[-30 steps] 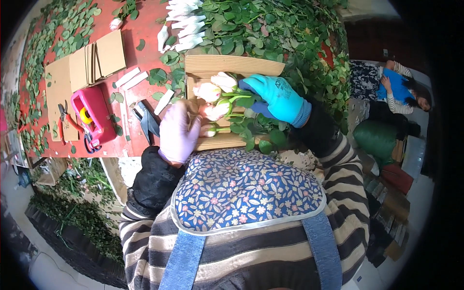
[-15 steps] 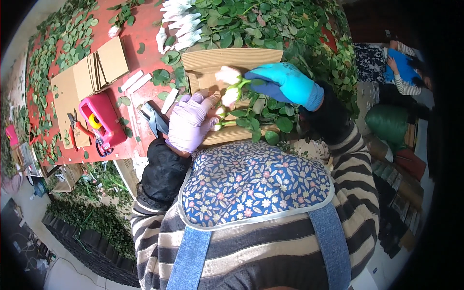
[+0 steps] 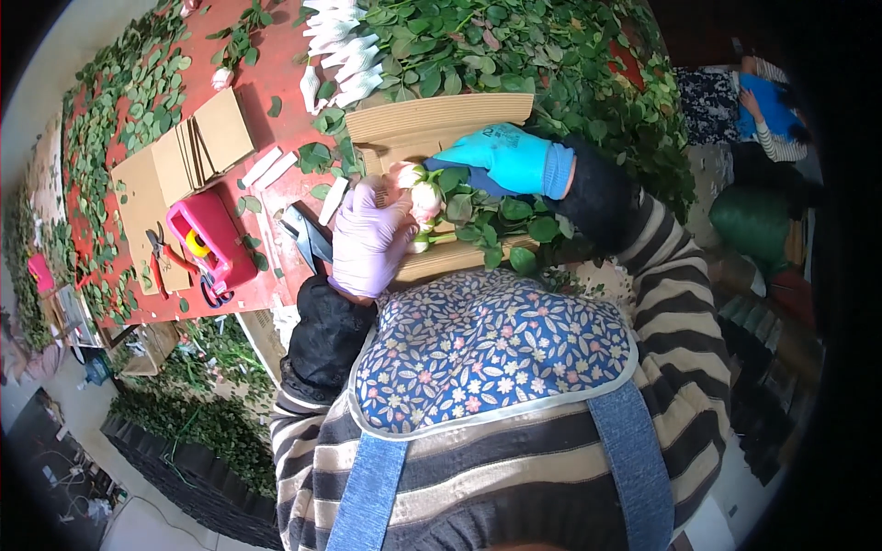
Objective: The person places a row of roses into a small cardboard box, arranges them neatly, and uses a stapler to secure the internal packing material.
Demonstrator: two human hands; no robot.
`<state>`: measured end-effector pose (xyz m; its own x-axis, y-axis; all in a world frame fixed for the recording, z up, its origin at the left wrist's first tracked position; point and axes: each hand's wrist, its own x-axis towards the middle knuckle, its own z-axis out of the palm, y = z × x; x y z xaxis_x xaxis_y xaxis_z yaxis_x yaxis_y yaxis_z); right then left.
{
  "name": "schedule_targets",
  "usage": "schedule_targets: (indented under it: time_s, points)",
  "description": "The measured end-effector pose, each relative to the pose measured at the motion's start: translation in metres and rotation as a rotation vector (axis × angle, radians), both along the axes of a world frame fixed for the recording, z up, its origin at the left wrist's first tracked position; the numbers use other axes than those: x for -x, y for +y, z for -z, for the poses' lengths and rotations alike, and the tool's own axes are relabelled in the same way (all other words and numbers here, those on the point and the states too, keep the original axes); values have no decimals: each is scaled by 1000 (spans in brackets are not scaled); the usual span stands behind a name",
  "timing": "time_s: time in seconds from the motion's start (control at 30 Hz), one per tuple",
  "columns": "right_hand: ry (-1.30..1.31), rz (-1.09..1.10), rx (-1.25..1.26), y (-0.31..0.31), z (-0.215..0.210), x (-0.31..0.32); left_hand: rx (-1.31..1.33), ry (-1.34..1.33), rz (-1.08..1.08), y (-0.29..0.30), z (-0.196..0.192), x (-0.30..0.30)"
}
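Pale pink roses (image 3: 425,201) lie heads-left on a sheet of corrugated cardboard (image 3: 441,112) in front of me. My left hand (image 3: 372,241), in a lilac glove, is closed round the side of the blooms, its fingertips against the petals. In a blue work glove, my right hand (image 3: 501,162) grips the stem of the upper rose just behind its head; the glove hides the fingertips. Leafy stems (image 3: 501,220) run out to the right beneath this hand. One greenish bud (image 3: 419,244) shows below the other blooms.
Left on the red table (image 3: 262,115) are a pink tape dispenser (image 3: 213,241), red-handled pliers (image 3: 165,262), cardboard pieces (image 3: 204,147) and white strips (image 3: 269,169). White mesh sleeves (image 3: 344,50) lie at the back beside heaped rose foliage (image 3: 514,46). Another person (image 3: 767,106) sits far right.
My right hand has moved left and slightly down, bringing the upper rose against the other blooms. My left hand's fingers have drawn in around the heads. The view has shifted slightly.
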<state>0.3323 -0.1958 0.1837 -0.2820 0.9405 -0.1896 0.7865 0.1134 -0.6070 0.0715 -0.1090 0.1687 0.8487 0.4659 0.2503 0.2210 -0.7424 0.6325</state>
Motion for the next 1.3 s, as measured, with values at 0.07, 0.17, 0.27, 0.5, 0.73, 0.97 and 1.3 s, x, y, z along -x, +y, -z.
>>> schedule_targets:
  time_s: [0.07,0.17,0.27,0.5,0.73,0.97,1.3]
  points:
    - [70,-5,-114,-1,17,-2,5,-12,46,2,-3,-1]
    - [52,-25,-118,5,12,-2,61,111,178,19,1,-1]
    - [90,56,-179,-1,0,0,68,121,168,20,0,-5]
    - [18,378,-384,-13,-59,11,88,115,115,13,-5,-4]
    - [-488,-35,-192,-9,-64,26,-85,306,129,12,-13,-2]
    - [-429,56,-424,14,-88,23,-91,206,46,5,-2,3]
    - [-580,-5,-403,20,-2,42,-88,240,12,-1,-1,2]
